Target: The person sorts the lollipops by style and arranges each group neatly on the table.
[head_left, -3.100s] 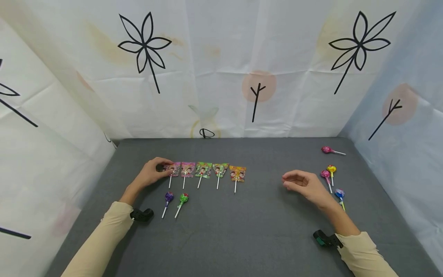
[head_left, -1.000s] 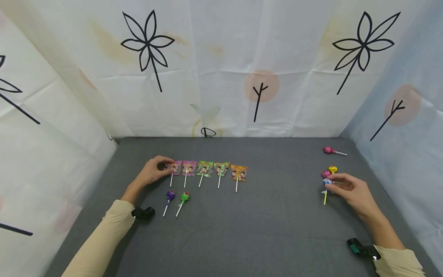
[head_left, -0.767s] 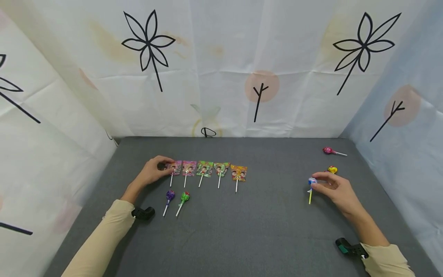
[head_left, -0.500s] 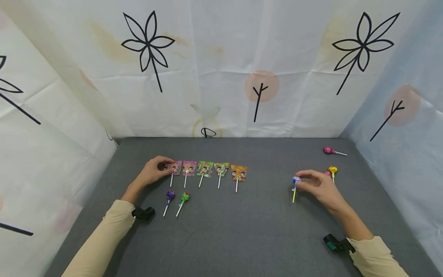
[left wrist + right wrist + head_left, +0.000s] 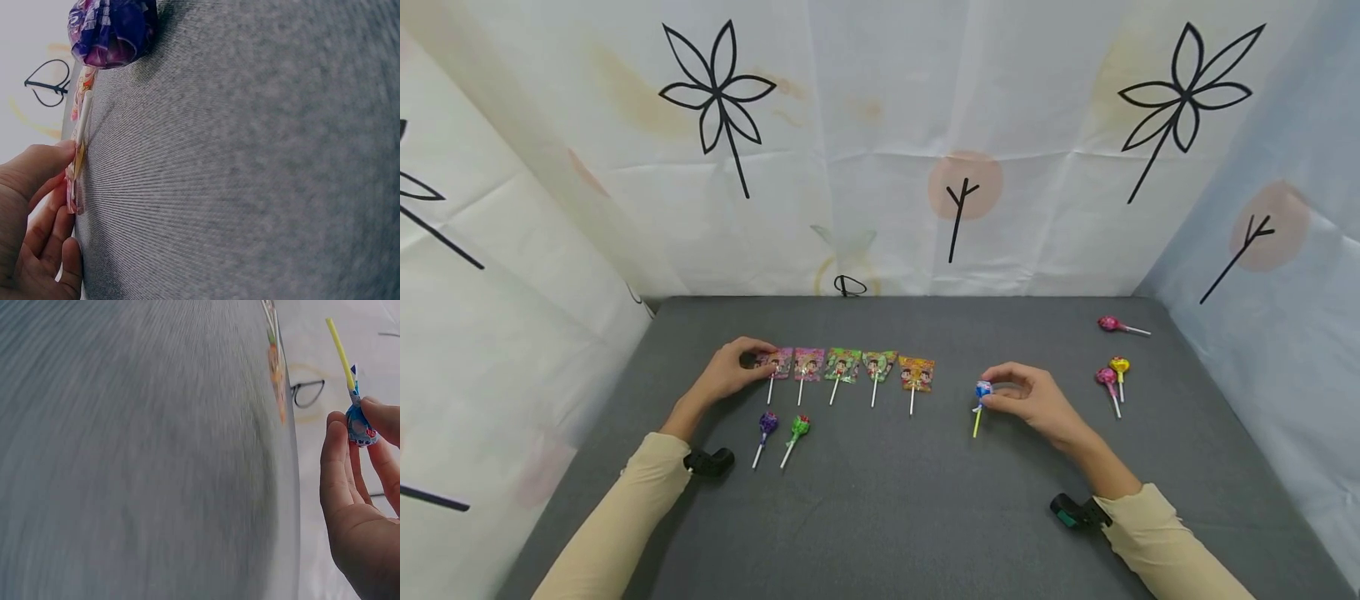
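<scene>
In the head view my right hand (image 5: pixel 1041 407) pinches a blue-wrapped lollipop (image 5: pixel 983 389) by its round head, its yellow stick pointing down toward me. The right wrist view shows thumb and fingers around that blue head (image 5: pixel 360 427). On the left, my left hand (image 5: pixel 727 373) holds the flat pink-wrapped lollipop (image 5: pixel 783 361) at the left end of a row, thumb and fingers at its wrapper. Beside it lie another pink lollipop (image 5: pixel 808 364), two green ones and an orange lollipop (image 5: pixel 917 372) at the right end, all with sticks toward me.
In front of the row lie a round purple lollipop (image 5: pixel 768 422) and a round green lollipop (image 5: pixel 800 426). At the right are a pink lollipop (image 5: pixel 1107 377), a yellow lollipop (image 5: pixel 1119 365) and, farther back, a red-pink lollipop (image 5: pixel 1108 322). Cloth walls (image 5: pixel 880 108) border the grey table (image 5: pixel 880 517).
My right hand went to the group at the right, took the blue lollipop and carried it leftward, close to the row's right end. My left hand stayed at the pink lollipop.
</scene>
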The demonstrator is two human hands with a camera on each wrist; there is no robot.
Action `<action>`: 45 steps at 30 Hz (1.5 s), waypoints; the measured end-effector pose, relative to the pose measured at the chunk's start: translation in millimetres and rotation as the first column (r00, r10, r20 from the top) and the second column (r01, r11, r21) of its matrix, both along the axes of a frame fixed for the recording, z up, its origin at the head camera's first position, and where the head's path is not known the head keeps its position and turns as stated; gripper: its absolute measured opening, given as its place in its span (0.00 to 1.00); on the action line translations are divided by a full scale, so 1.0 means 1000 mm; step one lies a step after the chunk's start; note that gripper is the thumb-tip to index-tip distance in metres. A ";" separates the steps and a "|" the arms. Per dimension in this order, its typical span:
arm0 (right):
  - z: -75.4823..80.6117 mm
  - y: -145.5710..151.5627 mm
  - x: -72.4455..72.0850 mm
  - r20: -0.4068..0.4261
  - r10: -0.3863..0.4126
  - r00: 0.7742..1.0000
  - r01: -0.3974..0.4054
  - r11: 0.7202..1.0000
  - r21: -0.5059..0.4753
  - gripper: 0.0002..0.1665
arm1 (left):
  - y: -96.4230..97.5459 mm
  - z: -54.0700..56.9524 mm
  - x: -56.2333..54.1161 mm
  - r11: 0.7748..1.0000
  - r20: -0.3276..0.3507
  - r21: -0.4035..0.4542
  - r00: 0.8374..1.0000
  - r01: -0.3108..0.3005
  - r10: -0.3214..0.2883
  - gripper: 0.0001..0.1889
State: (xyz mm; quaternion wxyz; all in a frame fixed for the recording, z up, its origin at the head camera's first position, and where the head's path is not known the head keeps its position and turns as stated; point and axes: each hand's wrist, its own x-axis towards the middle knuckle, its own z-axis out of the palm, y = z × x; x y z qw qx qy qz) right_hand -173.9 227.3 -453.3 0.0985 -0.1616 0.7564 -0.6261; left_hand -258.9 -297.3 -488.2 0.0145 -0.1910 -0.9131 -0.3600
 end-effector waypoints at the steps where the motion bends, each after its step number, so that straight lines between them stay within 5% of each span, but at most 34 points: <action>1: -0.001 -0.004 -0.001 0.000 0.009 1.000 -0.009 1.000 -0.002 0.19 | 0.000 0.001 0.000 1.000 0.000 0.001 1.000 0.002 -0.002 0.17; 15: -0.004 -0.057 -0.012 0.044 0.128 0.991 -0.125 0.991 -0.054 0.18 | 0.002 0.005 0.001 1.000 -0.001 -0.017 1.000 0.000 0.000 0.18; 33: -0.009 -0.127 -0.006 0.024 0.279 0.960 -0.275 0.955 -0.110 0.16 | 0.002 0.003 0.003 1.000 0.008 -0.015 1.000 0.003 -0.003 0.18; 45: -0.021 -0.169 0.000 -0.021 0.311 0.950 -0.311 0.943 -0.115 0.14 | 0.001 0.003 0.001 1.000 0.011 -0.021 1.000 -0.003 0.003 0.18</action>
